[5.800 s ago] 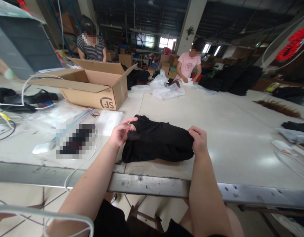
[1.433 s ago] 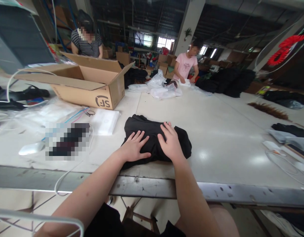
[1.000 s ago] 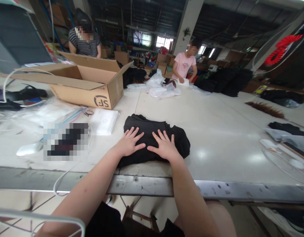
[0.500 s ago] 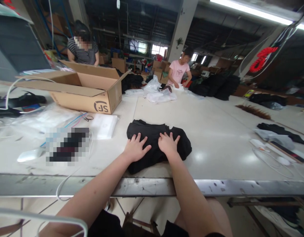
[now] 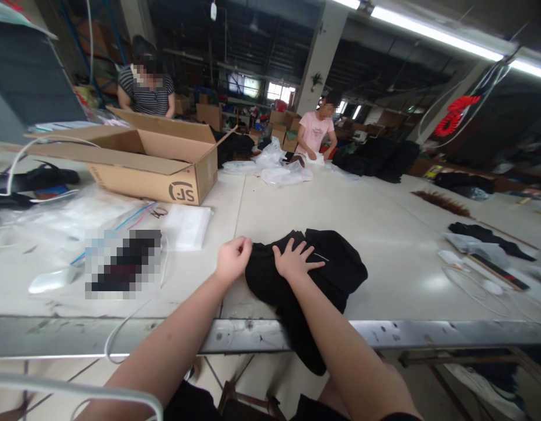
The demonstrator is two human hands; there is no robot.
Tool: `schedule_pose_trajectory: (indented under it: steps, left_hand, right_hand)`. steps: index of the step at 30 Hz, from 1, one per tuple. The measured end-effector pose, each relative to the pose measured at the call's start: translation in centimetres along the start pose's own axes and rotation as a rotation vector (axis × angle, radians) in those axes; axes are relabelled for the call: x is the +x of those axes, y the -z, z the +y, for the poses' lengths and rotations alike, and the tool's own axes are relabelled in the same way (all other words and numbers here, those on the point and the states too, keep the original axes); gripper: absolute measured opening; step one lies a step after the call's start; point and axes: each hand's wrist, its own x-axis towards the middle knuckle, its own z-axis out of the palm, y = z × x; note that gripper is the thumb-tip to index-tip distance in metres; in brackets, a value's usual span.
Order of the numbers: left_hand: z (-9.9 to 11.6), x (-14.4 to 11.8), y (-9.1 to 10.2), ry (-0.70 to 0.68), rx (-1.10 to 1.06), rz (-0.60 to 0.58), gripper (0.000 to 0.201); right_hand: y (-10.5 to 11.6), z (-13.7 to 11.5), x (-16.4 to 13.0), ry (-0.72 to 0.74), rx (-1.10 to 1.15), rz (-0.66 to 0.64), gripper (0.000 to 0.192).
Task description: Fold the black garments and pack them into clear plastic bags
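A black garment (image 5: 336,269) lies bunched on the white table (image 5: 384,234) near its front edge, and part of it hangs down over the metal rim. My left hand (image 5: 232,259) is closed on the garment's left edge. My right hand (image 5: 293,261) rests flat on top of the cloth with the fingers spread.
An open cardboard box (image 5: 147,158) stands at the back left, with a white packet (image 5: 186,225) and clear plastic bags (image 5: 77,213) in front of it. Two people work at the far side. Dark clothes, a cable and small items lie at the right (image 5: 485,248).
Both hands lay flat on the folded garment. Now my left hand has gripped its left edge, and the garment has shifted right and come partly open, one part dropping over the table's edge.
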Motion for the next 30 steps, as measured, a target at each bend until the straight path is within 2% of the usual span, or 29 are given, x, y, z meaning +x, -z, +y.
schedule_pose_trajectory:
  steps: [3, 6, 11, 14, 20, 23, 30]
  left_hand:
    - [-1.6, 0.9, 0.6, 0.160, 0.051, 0.053, 0.040]
    - [-2.5, 1.2, 0.3, 0.218, 0.180, 0.001, 0.037]
    - [-3.3, 1.0, -0.9, 0.128, 0.403, -0.077, 0.026]
    - [-3.4, 0.7, -1.5, 0.138, 0.565, -0.079, 0.036]
    - [-3.3, 0.4, -2.6, 0.095, 0.806, -0.219, 0.052]
    - [-3.3, 0.4, -2.7, 0.098, 0.834, -0.242, 0.052]
    - [-3.3, 0.7, -2.8, 0.090, 0.846, -0.253, 0.054]
  right_hand:
    - [-0.4, 1.2, 0.4, 0.085, -0.034, 0.012, 0.084]
    - [-0.1, 2.6, 0.9, 0.175, -0.071, 0.024, 0.083]
    - [1.0, 6.0, 2.2, 0.359, -0.145, 0.007, 0.077]
    - [1.8, 8.9, 3.3, 0.474, -0.178, 0.015, 0.068]
    - [2.3, 13.8, 5.4, 0.565, -0.187, 0.079, 0.058]
    - [2.2, 14.5, 5.8, 0.564, -0.161, 0.120, 0.057]
    - [2.1, 14.3, 6.1, 0.553, -0.124, 0.148, 0.053]
